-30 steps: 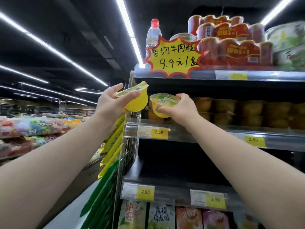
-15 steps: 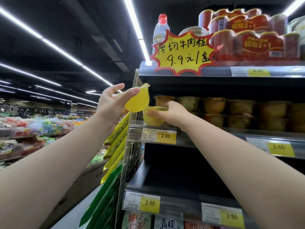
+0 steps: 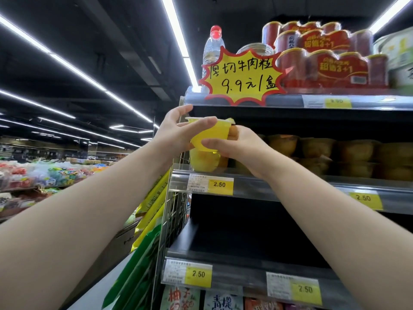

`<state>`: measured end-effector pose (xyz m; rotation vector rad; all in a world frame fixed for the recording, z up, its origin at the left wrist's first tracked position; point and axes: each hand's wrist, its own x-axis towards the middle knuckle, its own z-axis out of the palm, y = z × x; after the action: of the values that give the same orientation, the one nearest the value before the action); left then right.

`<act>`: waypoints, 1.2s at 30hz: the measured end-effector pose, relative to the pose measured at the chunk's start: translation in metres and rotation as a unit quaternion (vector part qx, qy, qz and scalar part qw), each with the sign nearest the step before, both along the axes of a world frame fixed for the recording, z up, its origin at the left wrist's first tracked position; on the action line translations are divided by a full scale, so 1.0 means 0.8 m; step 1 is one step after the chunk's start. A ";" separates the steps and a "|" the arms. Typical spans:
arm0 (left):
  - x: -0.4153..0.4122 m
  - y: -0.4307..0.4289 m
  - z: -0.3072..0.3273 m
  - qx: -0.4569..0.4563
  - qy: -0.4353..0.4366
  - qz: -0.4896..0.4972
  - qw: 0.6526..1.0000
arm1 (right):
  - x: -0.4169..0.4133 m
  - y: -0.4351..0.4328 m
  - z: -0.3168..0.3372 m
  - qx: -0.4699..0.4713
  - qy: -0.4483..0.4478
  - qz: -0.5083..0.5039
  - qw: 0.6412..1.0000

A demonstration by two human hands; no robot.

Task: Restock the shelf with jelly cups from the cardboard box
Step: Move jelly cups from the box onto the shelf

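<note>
1. While the jelly cup is held in both hands at the left end of the shelf, it has not been set down. It hangs just above a seated cup at the tier's front left corner, over the 2.50 price tag.
2. Left hand: the thumb lies across the cup's front just under the rim. 1 finger rises behind and above the rim and the others are hidden. It grips the upper part.
3. Right hand: the thumb presses along the cup's lower front wall. The fingers pass behind the cup, out of sight. It pinches the lower part.
4. Stock in place: a row of cups runs rightward along the same tier, 2 high where it can be made out. It is too dim to count.
5. Progress, as a judgement: the tier looks largely filled. This cup is probably meant to go on top of the seated cup as a 2nd layer. The cardboard box is not in view, so what is left to shelve cannot be told.
6. Orientation of the held cup: near upright, sealed rim up and narrower base down, the rim dipping slightly to the right.
7. Axis: the cup is squat, broader across the rim than it is tall. Its longer measure runs left to right along the shelf front, and its centre axis stands vertical.
</note>
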<state>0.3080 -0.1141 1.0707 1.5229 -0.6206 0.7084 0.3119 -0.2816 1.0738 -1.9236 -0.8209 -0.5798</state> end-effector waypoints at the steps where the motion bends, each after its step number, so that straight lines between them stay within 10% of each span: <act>1: 0.000 -0.001 0.001 0.005 -0.005 -0.007 1.000 | 0.003 0.000 -0.001 0.020 0.001 -0.003 1.000; 20: 0.054 0.009 -0.063 0.062 -0.076 0.082 0.992 | 0.065 0.040 0.001 0.117 0.058 -0.139 0.982; 29: 0.052 0.007 -0.082 0.173 -0.203 0.186 0.946 | 0.020 0.024 -0.061 -0.098 -0.239 -0.255 0.932; 36: 0.071 0.004 -0.093 0.212 -0.231 0.269 0.911 | 0.045 0.030 -0.087 -0.151 -0.294 -0.275 0.903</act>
<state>0.3647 -0.1108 0.9960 1.9776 -0.7427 1.4601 0.3477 -0.2572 1.0044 -2.3146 -0.7496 -1.5079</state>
